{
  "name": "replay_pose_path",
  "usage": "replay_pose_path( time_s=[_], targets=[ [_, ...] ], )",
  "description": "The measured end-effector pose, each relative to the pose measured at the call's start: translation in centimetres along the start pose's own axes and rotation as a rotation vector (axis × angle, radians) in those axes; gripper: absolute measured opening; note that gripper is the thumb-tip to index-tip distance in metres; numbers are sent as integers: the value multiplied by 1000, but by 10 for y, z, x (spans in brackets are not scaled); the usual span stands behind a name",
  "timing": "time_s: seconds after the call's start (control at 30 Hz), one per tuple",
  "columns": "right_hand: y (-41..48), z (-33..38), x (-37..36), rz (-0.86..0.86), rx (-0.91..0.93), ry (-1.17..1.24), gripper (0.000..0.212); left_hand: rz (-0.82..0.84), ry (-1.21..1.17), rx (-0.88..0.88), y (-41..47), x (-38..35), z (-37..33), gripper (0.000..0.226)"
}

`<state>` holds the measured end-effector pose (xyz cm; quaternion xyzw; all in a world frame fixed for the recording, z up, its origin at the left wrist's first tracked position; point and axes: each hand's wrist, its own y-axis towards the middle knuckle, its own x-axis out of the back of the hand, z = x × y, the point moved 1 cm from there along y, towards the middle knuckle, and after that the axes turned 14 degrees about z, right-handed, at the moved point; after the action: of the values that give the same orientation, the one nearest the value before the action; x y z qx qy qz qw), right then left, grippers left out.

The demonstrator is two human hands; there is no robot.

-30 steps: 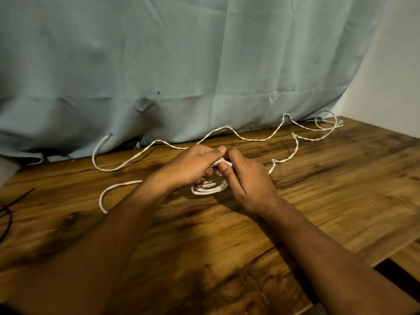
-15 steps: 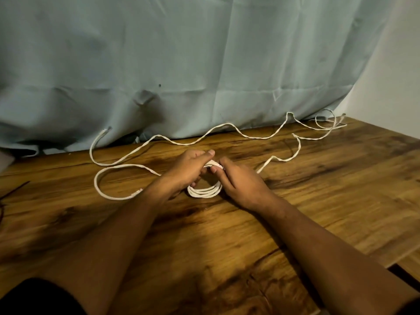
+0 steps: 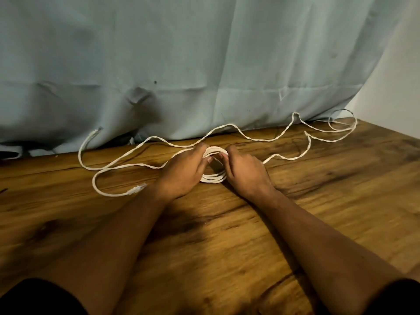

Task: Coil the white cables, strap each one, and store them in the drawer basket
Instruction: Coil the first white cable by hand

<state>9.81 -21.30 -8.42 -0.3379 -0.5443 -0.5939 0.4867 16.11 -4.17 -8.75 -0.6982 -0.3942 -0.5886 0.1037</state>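
A small coil of white cable (image 3: 213, 178) lies flat on the wooden table (image 3: 318, 201) between my two hands. My left hand (image 3: 185, 172) grips the coil's left side with curled fingers over its far rim. My right hand (image 3: 244, 171) holds the right side, fingertips on the top of the loops. Loose cable runs left in a wide bend and ends in a clear plug (image 3: 136, 189) near my left wrist. Another loose stretch (image 3: 304, 151) trails right toward the far corner. A second plug end (image 3: 95, 130) lies by the curtain. No strap or basket is in view.
A pale blue curtain (image 3: 181, 64) hangs along the table's far edge. A white wall (image 3: 400, 87) stands at the right. A thin dark cable loop (image 3: 341, 120) lies in the far right corner. A dark wire tip (image 3: 3, 190) shows at the left edge.
The coil has gone from lifted in my hands to lying flat on the table. Both hands moved away from me with it, and the plug end slid closer to my left wrist.
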Motion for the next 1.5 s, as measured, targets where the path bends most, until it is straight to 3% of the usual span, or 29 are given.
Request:
replay_pose_path(
  time_s=[0.1, 0.33, 0.53, 0.67, 0.8, 0.97, 1.17, 1.5],
  targets=[
    [2, -1, -1, 17, 4, 0, 39, 13, 149, 36, 1, 0, 0, 21],
    [-15, -5, 7, 123, 106, 30, 33, 30, 58, -4, -12, 1, -4, 22],
    [-30, 7, 17, 6, 76, -36, 32, -65, 54, -82, -25, 11, -17, 15],
    [-37, 14, 17, 98, 65, -50, 30, 13, 82, -18, -37, 8, -21, 18],
    [-41, 18, 18, 74, 74, -65, 29, -45, 104, -38, -42, 8, -22, 26],
    [-48, 16, 11, 118, 44, -9, 29, 36, -187, -33, -47, 5, -27, 20],
    [-51, 8, 11, 111, 84, 256, 28, 103, -867, 19, -50, 11, -46, 18],
    [-46, 16, 10, 62, 67, 628, 27, 79, -1296, 87, -41, 10, -47, 17]
  ],
)
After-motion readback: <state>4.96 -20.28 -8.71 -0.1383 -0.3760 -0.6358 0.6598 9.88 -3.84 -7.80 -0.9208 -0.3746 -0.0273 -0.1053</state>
